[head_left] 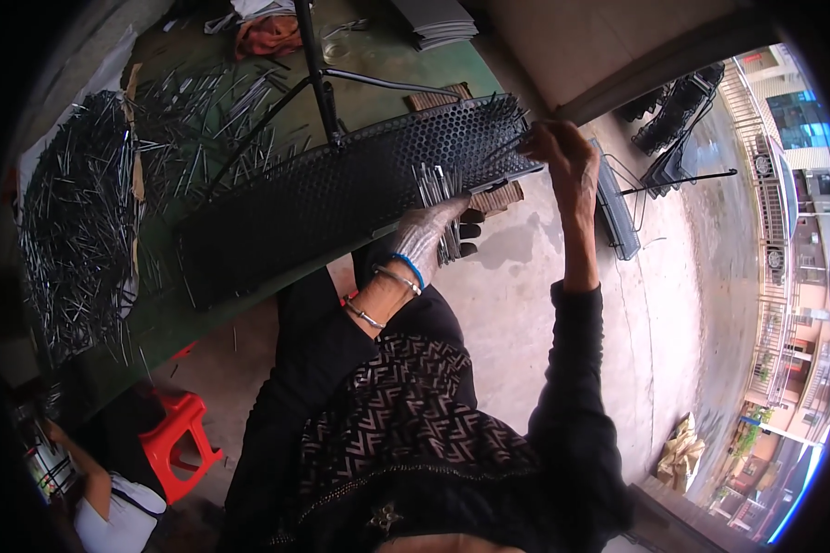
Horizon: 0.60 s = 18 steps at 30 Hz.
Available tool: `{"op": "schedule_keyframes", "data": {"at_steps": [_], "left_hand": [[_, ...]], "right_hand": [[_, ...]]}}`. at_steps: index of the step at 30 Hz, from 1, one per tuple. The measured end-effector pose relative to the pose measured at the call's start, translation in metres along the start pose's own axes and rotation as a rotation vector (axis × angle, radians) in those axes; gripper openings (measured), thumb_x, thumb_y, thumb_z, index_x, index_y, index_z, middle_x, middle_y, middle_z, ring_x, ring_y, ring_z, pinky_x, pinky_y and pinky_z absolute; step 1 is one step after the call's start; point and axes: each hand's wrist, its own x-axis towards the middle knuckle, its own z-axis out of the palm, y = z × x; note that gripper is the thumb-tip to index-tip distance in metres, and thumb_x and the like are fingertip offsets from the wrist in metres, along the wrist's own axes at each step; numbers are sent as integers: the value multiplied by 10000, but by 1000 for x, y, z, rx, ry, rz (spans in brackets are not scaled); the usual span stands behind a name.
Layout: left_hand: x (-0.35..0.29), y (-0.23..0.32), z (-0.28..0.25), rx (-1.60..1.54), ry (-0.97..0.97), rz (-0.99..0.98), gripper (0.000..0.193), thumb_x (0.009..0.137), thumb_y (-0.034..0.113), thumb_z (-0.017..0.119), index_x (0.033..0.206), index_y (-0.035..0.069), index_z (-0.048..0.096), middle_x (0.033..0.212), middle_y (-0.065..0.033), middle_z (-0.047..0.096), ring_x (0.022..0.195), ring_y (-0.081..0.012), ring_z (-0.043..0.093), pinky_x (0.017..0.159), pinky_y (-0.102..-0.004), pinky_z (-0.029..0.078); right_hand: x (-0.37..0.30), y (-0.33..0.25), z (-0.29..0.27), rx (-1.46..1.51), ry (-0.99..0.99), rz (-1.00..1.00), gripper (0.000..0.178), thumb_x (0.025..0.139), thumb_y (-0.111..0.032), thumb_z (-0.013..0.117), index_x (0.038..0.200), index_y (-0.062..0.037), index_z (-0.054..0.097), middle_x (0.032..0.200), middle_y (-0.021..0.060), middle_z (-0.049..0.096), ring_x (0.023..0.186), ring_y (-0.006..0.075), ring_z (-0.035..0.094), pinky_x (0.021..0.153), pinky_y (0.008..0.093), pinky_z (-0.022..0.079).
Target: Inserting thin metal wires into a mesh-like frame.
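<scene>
A long black perforated metal panel (pixel 378 147) with a raised rim lies across the table's near edge, a dark upright frame rising behind it. My left hand (pixel 424 235), in a pale glove with dark fingertips, is closed around a bundle of thin metal rods (pixel 438 189) in front of the panel's near side. My right hand (pixel 565 152), bare, hovers at the panel's right end with its fingers pinched together. What the pinch holds, if anything, is too small and blurred to tell.
A big heap of thin metal rods (pixel 74 221) covers the left of the green table (pixel 470 69), with more scattered beside it. A red plastic stool (pixel 180 442) stands at lower left near another person's arm (pixel 88 465). Black racks (pixel 678 120) stand on the floor at right.
</scene>
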Motion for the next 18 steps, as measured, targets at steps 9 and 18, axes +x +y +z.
{"op": "schedule_keyframes", "data": {"at_steps": [9, 18], "left_hand": [[-6, 0, 7, -134, -157, -17, 312, 911, 246, 603, 1142, 36, 606, 990, -122, 650, 894, -253, 657, 695, -414, 587], [-6, 2, 10, -68, -145, -17, 213, 918, 208, 597, 1035, 34, 633, 862, -71, 668, 749, -157, 652, 617, -335, 583]], "right_hand": [[42, 41, 8, -212, 331, -212, 154, 918, -84, 546, 939, 29, 647, 793, 80, 706, 723, 125, 662, 705, 250, 520], [47, 47, 5, -235, 254, -240, 147, 905, -74, 555, 962, -8, 674, 787, 62, 704, 741, 99, 651, 686, 226, 492]]}}
